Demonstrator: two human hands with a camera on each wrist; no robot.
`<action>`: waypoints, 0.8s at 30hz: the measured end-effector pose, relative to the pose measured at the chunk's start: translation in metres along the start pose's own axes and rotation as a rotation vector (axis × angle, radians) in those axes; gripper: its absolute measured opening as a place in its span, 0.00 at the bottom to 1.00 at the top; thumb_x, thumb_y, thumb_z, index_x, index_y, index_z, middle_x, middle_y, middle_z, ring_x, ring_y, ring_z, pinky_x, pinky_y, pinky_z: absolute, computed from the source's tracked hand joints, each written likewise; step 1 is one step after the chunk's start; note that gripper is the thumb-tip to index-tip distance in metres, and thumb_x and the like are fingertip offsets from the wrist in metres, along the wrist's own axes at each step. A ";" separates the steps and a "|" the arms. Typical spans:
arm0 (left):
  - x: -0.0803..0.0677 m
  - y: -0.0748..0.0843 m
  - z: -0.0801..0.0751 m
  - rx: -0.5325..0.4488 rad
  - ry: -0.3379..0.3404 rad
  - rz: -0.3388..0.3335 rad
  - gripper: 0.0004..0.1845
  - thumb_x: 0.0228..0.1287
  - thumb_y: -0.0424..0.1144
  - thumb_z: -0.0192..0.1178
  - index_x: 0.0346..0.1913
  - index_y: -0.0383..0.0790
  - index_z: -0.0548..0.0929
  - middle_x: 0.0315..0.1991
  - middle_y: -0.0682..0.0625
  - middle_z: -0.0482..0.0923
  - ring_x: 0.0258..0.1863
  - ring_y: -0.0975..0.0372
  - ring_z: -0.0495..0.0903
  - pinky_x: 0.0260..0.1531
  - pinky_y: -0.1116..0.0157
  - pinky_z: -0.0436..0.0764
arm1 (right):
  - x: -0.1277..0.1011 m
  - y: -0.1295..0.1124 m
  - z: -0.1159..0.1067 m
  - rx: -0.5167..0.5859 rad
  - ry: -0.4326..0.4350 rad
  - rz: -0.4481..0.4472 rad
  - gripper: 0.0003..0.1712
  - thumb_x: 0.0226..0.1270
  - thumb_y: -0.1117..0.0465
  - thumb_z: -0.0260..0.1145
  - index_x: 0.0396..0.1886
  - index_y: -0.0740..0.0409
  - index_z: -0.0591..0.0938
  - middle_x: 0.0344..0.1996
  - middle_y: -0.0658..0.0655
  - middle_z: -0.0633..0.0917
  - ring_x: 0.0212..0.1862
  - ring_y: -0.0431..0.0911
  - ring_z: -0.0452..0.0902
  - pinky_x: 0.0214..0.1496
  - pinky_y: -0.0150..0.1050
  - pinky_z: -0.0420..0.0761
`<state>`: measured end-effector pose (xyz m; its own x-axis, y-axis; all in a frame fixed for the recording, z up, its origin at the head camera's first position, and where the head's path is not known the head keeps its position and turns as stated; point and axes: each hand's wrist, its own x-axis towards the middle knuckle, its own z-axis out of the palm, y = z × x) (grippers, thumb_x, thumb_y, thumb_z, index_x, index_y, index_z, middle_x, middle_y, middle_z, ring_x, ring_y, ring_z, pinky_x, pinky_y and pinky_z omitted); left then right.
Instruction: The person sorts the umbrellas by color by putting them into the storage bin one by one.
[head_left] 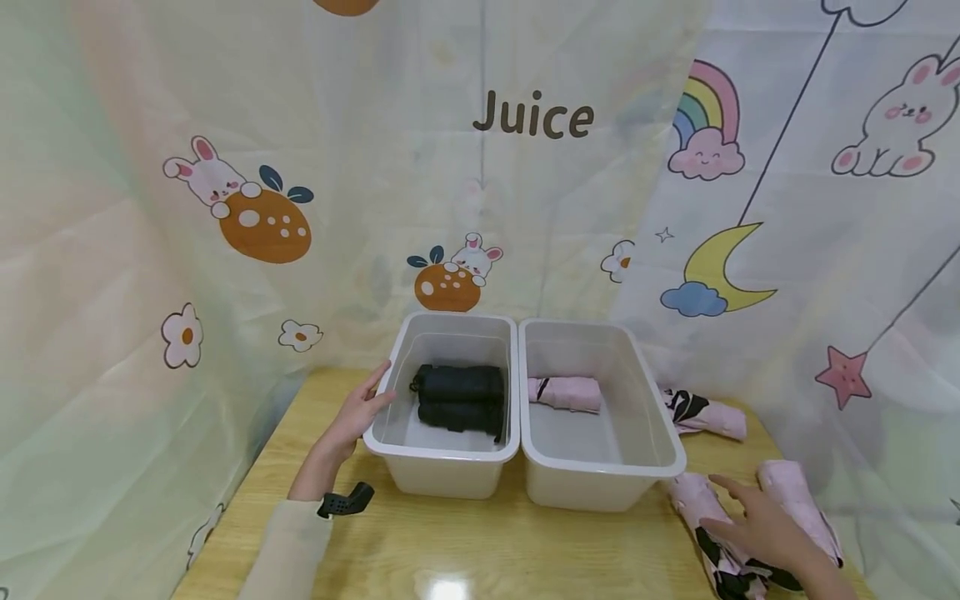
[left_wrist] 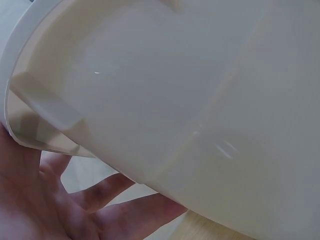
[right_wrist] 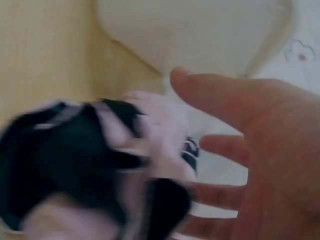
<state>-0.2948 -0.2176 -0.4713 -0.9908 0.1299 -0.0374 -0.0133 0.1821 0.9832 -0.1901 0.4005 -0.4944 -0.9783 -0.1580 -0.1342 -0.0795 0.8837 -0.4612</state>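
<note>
My right hand (head_left: 768,525), fingers spread, hovers over a pink umbrella (head_left: 705,517), lower right; a loose grasp could drop it.

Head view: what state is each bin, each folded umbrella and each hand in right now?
Left bin: upright, holds black umbrellas.
Black umbrellas: folded, lying in the left bin.
Right bin: upright, holds one pink umbrella.
Pink umbrella in bin: folded, lying flat.
Pink umbrellas on table: folded, lying right of the bins.
Left hand: fingers straight, touching the left bin's rim.
Right hand: open, over the near pink umbrellas.
</note>
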 end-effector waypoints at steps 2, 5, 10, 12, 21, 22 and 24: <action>0.000 0.000 0.001 -0.002 0.004 -0.005 0.33 0.75 0.41 0.51 0.78 0.56 0.52 0.71 0.32 0.55 0.61 0.36 0.67 0.48 0.44 0.76 | -0.004 0.003 0.010 -0.034 -0.028 0.038 0.52 0.57 0.39 0.70 0.67 0.73 0.66 0.50 0.73 0.79 0.47 0.64 0.78 0.40 0.57 0.78; -0.001 0.001 0.001 -0.004 0.003 -0.004 0.33 0.75 0.41 0.51 0.78 0.56 0.52 0.71 0.32 0.55 0.61 0.37 0.67 0.48 0.45 0.77 | -0.009 0.005 0.021 -0.095 -0.037 0.064 0.57 0.53 0.35 0.70 0.70 0.72 0.64 0.48 0.70 0.81 0.46 0.61 0.79 0.40 0.56 0.78; -0.002 0.001 0.002 -0.011 -0.006 0.006 0.33 0.75 0.40 0.50 0.78 0.54 0.51 0.71 0.32 0.55 0.61 0.37 0.67 0.47 0.47 0.77 | -0.013 0.004 0.033 -0.129 -0.008 0.129 0.62 0.48 0.30 0.70 0.73 0.65 0.62 0.49 0.74 0.79 0.45 0.62 0.79 0.40 0.59 0.78; -0.002 0.001 0.002 -0.008 -0.005 0.013 0.33 0.75 0.41 0.51 0.78 0.54 0.51 0.72 0.32 0.54 0.61 0.37 0.67 0.47 0.47 0.77 | -0.013 0.003 0.036 -0.132 0.006 0.149 0.62 0.48 0.29 0.70 0.73 0.63 0.62 0.49 0.75 0.78 0.44 0.62 0.79 0.38 0.59 0.77; -0.004 -0.001 0.003 0.013 0.016 -0.007 0.33 0.75 0.42 0.52 0.77 0.58 0.53 0.73 0.35 0.53 0.62 0.40 0.67 0.47 0.49 0.78 | -0.004 0.006 0.047 -0.051 0.053 0.253 0.64 0.45 0.27 0.70 0.73 0.61 0.61 0.50 0.75 0.79 0.37 0.57 0.80 0.31 0.54 0.77; -0.004 -0.001 0.003 0.013 0.015 -0.004 0.33 0.75 0.42 0.51 0.77 0.58 0.53 0.73 0.35 0.53 0.62 0.40 0.66 0.47 0.49 0.78 | -0.002 0.007 0.047 -0.040 0.072 0.256 0.63 0.45 0.28 0.71 0.73 0.61 0.62 0.50 0.75 0.78 0.37 0.57 0.80 0.31 0.53 0.77; -0.003 -0.001 0.003 0.015 0.016 0.003 0.33 0.75 0.41 0.51 0.78 0.57 0.52 0.73 0.35 0.52 0.62 0.39 0.66 0.47 0.49 0.78 | 0.001 0.008 0.044 -0.018 0.110 0.257 0.60 0.47 0.30 0.71 0.73 0.61 0.63 0.51 0.76 0.78 0.38 0.57 0.80 0.32 0.52 0.77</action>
<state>-0.2916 -0.2150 -0.4727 -0.9929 0.1146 -0.0314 -0.0084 0.1964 0.9805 -0.1834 0.3878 -0.5367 -0.9816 0.1207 -0.1483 0.1719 0.8964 -0.4085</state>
